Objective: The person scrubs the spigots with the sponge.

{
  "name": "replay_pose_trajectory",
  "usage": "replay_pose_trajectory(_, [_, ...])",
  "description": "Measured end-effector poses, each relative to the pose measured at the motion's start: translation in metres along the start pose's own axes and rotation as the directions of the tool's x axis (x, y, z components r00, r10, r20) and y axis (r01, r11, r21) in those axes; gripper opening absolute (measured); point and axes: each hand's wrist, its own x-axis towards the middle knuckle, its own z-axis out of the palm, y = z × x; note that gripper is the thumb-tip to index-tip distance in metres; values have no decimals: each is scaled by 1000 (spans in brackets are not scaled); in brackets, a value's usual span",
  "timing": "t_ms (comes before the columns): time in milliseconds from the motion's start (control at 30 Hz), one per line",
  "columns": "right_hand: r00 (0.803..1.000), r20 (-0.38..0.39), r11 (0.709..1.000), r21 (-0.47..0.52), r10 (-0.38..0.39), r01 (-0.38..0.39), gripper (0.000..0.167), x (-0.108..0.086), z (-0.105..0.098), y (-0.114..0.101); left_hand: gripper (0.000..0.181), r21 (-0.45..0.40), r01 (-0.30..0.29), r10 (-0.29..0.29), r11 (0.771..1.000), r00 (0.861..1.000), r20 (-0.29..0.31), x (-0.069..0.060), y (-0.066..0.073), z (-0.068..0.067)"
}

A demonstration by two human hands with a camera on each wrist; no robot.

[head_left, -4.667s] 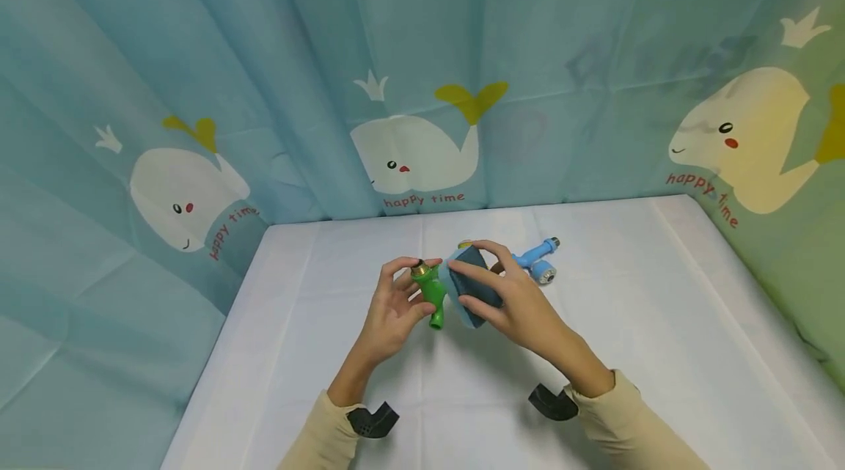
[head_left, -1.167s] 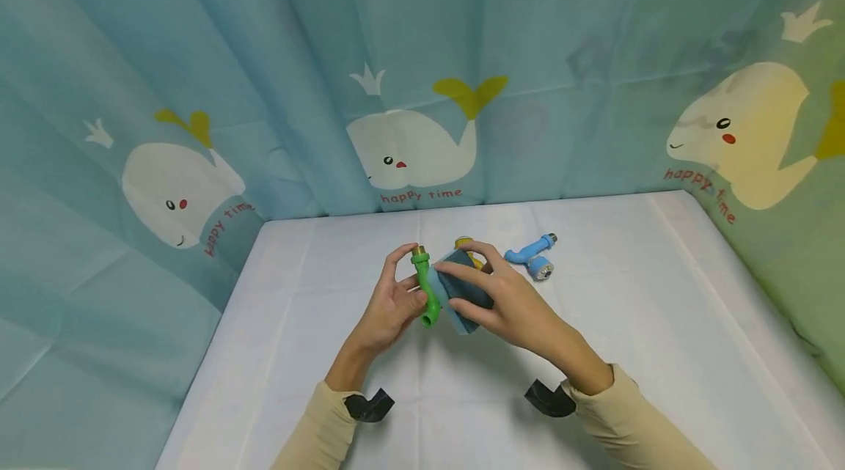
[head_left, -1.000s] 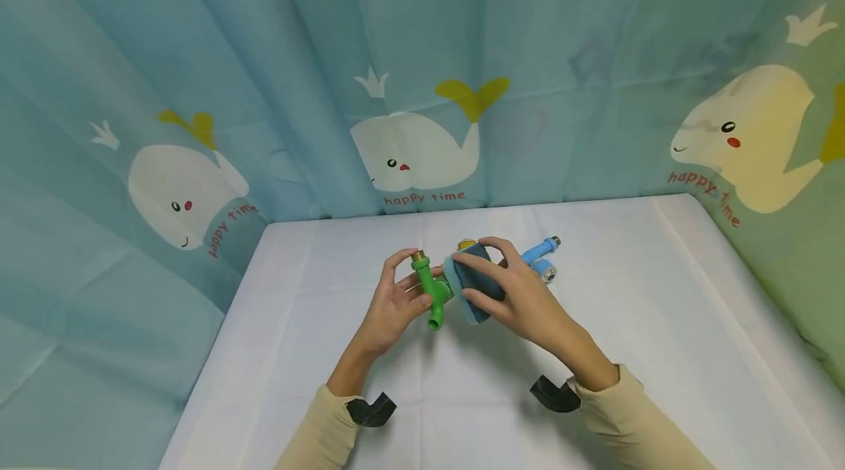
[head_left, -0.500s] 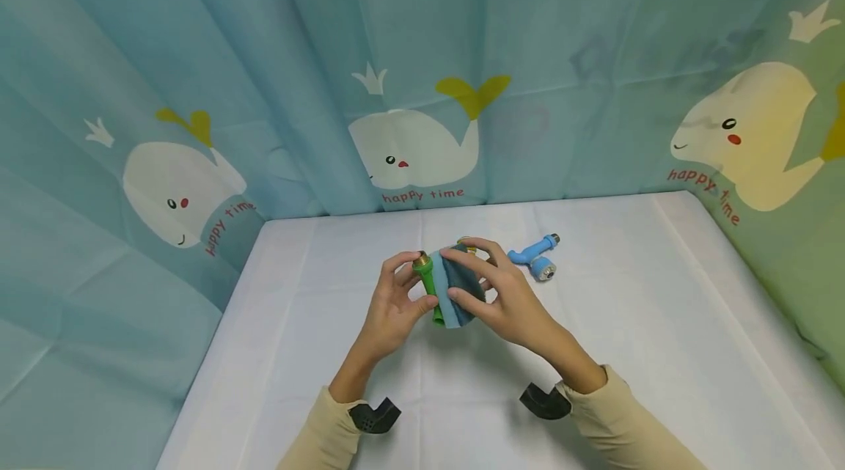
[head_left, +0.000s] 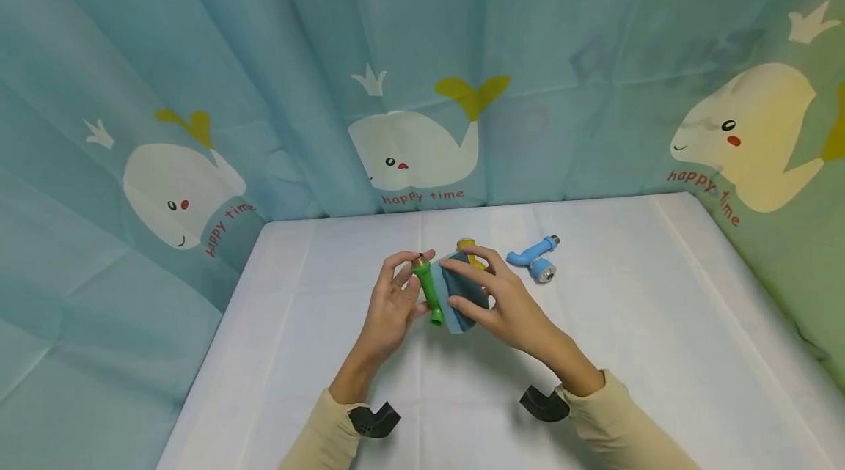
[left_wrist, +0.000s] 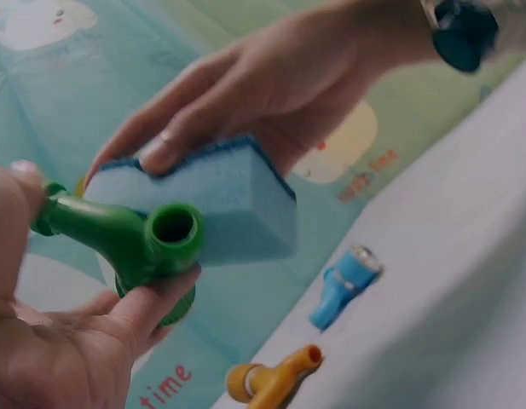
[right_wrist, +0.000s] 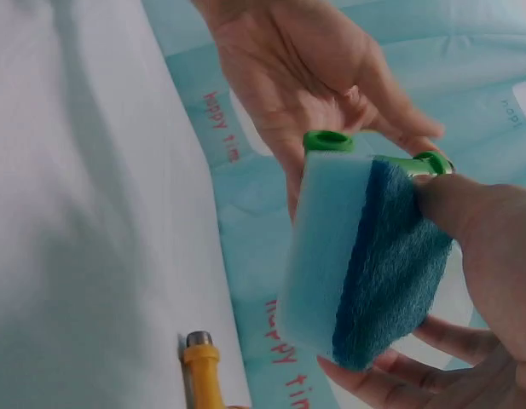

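Between the fingers of my left hand [head_left: 389, 314] is a small green plastic tap [head_left: 428, 288] with a brass threaded end pointing up. In the left wrist view the open spout of the tap [left_wrist: 118, 228] faces the camera. My right hand [head_left: 518, 309] grips a two-layer blue sponge [head_left: 467, 295] by its sides, thumb on the dark scouring layer. The light foam face of the sponge [right_wrist: 326, 247] lies against the green tap, hiding part of it in the head view. Both things are held up above the white table [head_left: 310, 353].
Behind the right hand lies a yellow tap [head_left: 466, 244], partly hidden by the sponge and fingers. A blue tap [head_left: 532, 256] lies to its right on the table. A whale-print curtain [head_left: 297, 125] hangs along the table's back edge.
The green tap has turned back and forth in my left hand. The sponge has shifted about over the tap, against and away from it. Both hands keep hold; the blue tap stays put.
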Motion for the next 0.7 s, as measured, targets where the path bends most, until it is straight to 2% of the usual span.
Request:
replay_pose_trajectory(67, [1000, 6, 1000, -5, 1, 0, 55, -1, 1, 1, 24, -61, 36, -38, 997, 999, -33, 0, 1, 2])
replay_pose_trajectory(200, [1000, 17, 1000, -9, -4, 4, 54, -2, 2, 1, 20, -139, 51, -66, 989, 992, -105, 1, 2, 5])
replay_pose_trajectory(333, [1000, 20, 1000, -16, -4, 5, 55, -2, 1, 1, 38, -163, 72, -96, 984, 985, -145, 2, 4, 7])
replay_pose_trajectory(433, [1000, 17, 1000, -22, -12, 12, 54, -2, 0, 1, 58, -191, 104, -132, 976, 981, -140, 2, 4, 6])
replay_pose_trajectory(700, [999, 28, 999, -20, -35, 36, 56, -2, -3, 0, 67, -215, 197, -222, 957, 970, -99, 2, 4, 3])
